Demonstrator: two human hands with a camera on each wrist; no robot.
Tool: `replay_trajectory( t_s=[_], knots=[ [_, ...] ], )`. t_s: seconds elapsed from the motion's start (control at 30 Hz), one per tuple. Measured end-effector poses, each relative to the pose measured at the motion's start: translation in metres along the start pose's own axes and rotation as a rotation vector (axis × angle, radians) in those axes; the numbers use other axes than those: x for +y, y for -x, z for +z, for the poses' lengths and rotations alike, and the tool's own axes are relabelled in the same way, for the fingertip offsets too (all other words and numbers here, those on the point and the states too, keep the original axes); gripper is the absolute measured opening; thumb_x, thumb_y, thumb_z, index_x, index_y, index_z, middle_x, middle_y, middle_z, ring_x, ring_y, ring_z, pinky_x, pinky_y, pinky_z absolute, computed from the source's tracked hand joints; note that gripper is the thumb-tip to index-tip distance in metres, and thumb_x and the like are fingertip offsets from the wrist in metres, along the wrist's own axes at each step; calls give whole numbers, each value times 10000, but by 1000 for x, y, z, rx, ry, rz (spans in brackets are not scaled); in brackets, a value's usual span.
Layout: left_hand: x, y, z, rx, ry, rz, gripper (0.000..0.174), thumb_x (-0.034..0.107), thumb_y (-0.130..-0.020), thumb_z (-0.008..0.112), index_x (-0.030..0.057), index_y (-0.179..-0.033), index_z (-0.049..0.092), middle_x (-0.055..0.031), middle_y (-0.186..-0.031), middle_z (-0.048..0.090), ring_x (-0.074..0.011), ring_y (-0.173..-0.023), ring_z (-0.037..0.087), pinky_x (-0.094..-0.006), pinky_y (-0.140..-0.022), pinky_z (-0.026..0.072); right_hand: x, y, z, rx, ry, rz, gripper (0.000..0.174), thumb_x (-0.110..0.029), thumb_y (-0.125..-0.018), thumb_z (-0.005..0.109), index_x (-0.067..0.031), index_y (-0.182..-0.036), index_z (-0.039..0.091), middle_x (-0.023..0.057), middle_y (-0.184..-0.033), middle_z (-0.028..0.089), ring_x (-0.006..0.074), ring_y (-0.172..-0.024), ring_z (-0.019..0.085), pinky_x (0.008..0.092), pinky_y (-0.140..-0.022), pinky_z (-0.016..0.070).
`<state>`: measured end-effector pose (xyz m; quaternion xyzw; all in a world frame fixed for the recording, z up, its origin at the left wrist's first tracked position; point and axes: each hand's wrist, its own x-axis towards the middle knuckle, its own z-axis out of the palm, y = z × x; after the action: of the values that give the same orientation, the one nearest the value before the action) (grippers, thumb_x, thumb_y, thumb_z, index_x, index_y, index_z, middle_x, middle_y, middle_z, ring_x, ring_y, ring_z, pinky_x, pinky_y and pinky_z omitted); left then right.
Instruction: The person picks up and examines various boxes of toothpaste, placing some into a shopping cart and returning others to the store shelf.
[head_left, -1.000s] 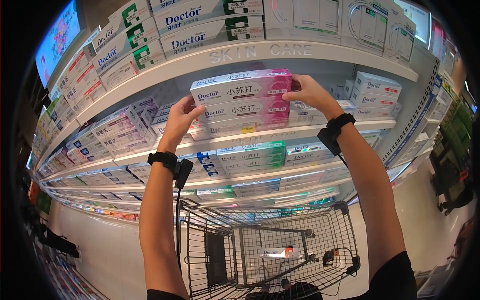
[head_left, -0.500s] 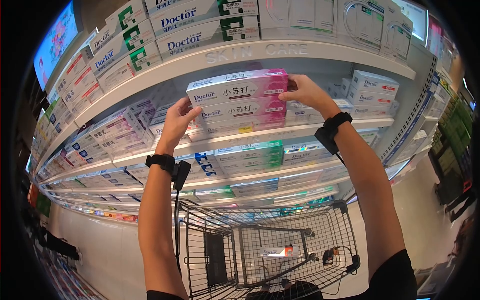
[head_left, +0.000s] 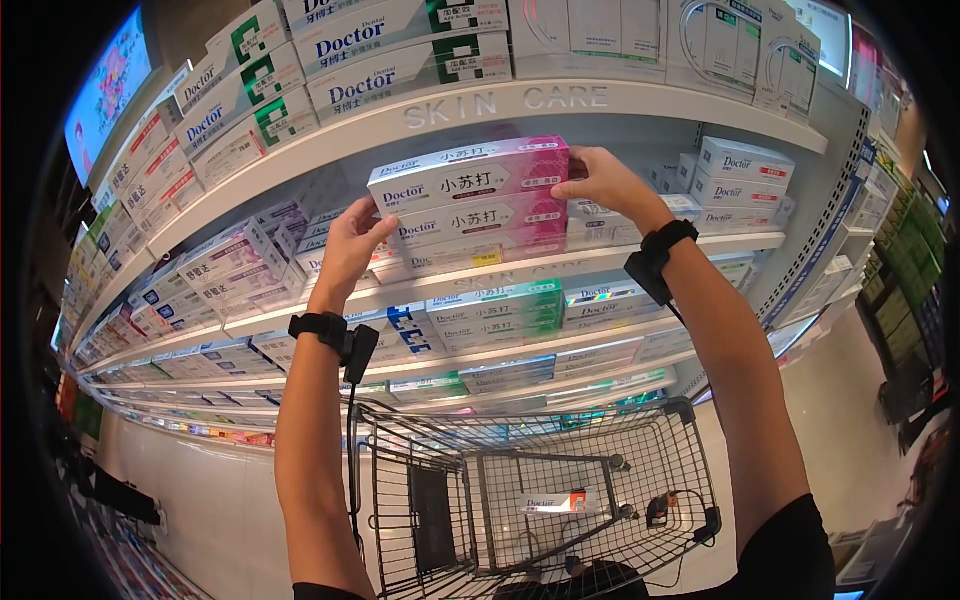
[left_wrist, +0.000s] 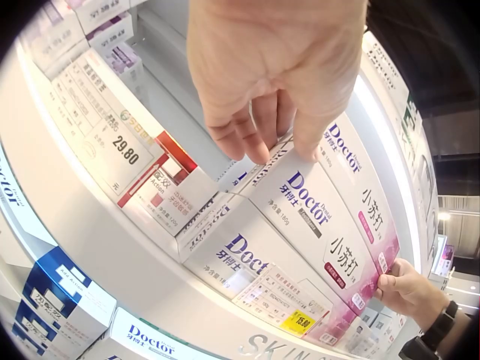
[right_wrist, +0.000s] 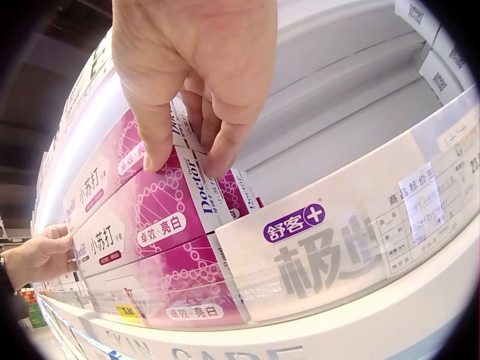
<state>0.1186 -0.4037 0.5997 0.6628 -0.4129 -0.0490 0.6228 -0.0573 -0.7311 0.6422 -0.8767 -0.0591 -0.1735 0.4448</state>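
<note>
White-and-pink toothpaste boxes [head_left: 440,187] stand stacked on the middle shelf, marked "Doctor" and facing me. My left hand [head_left: 350,243] grips their left end, thumb on the front and fingers round the end face. At the pink end my right hand [head_left: 606,186] holds on the same way. In the left wrist view, the left thumb is right at the seam below the top toothpaste box [left_wrist: 349,176]. The right wrist view has the right thumb at that seam too, over the second pink box [right_wrist: 161,206]. The lowest box [right_wrist: 187,281] sits behind a clear shelf lip.
A white box [right_wrist: 315,255] with a purple label stands directly right of the stack. Left of it is a price card [left_wrist: 112,142]. Above runs the "SKIN CARE" shelf edge [head_left: 510,105]. Below me, a wire shopping cart [head_left: 400,500] holds one toothpaste box [head_left: 558,502].
The shelves, stack and hands together have shifted slightly left in the head view. Both hands keep the same hold on the stack.
</note>
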Motion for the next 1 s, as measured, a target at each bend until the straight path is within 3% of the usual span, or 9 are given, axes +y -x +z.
replay_trajectory(
  t_s=[0.57,0.67,0.73,0.83,0.87,0.9,0.93,0.97,1.0],
  knots=[
    [4,0,2,12,-50,-10,511,132,-855,693,-66,-1286,503,-140,-1144,639,-186,-1045,594,-299,-887,464,4,-2,1,14,-19,17,517,-55,-763,744,81,-1221,546,164,-1135,641,233,-1046,612,316,-969,444],
    [3,2,3,43,-53,20,541,122,-861,689,-68,-1317,470,-158,-1187,617,-195,-1044,596,-307,-895,470,3,-1,0,16,40,-24,576,-101,-764,764,80,-1253,520,167,-1144,636,233,-1057,604,317,-973,447],
    [-4,5,-2,132,-64,158,558,123,-866,687,-64,-1335,450,-164,-1210,601,-201,-1047,598,-309,-896,476,9,1,-5,23,101,-86,716,-212,-770,781,83,-1328,443,203,-1215,596,262,-1121,582,332,-995,441],
    [10,43,10,272,-179,185,485,128,-911,632,-3,-1347,466,-143,-1277,556,-179,-1113,565,-306,-956,453,13,37,-13,224,195,-159,847,-356,-803,750,72,-1406,336,253,-1333,497,319,-1217,525,369,-1031,419],
    [19,61,16,258,-175,247,490,120,-898,649,-7,-1338,474,-139,-1235,582,-180,-1085,583,-298,-921,468,11,55,-16,199,161,-243,795,-354,-824,731,58,-1397,365,241,-1318,515,310,-1208,534,362,-1017,429],
    [20,82,27,239,-167,292,495,111,-886,666,-11,-1329,482,-135,-1194,608,-181,-1058,600,-289,-886,482,15,75,-26,169,217,-147,729,-362,-848,697,39,-1382,404,224,-1285,550,295,-1201,543,354,-1001,440],
    [22,108,43,174,-167,239,468,102,-888,659,-1,-1316,501,-124,-1176,618,-168,-1035,602,-284,-877,482,2,97,-15,238,-156,-64,688,-134,-844,707,-2,-1417,349,149,-1196,575,231,-1076,576,286,-901,482],
    [21,135,64,113,-166,207,442,93,-890,651,10,-1303,519,-114,-1158,628,-154,-1012,605,-280,-869,481,-10,130,-1,234,-230,-34,649,-152,-854,707,60,-1374,380,162,-1230,556,221,-1106,566,284,-922,481],
    [12,163,84,-12,-177,159,411,77,-877,652,19,-1272,556,-88,-1095,653,-132,-961,600,-282,-848,481,-4,157,-1,185,-181,66,665,-178,-865,702,16,-1404,365,181,-1322,501,231,-1166,538,307,-965,473]
  ],
)
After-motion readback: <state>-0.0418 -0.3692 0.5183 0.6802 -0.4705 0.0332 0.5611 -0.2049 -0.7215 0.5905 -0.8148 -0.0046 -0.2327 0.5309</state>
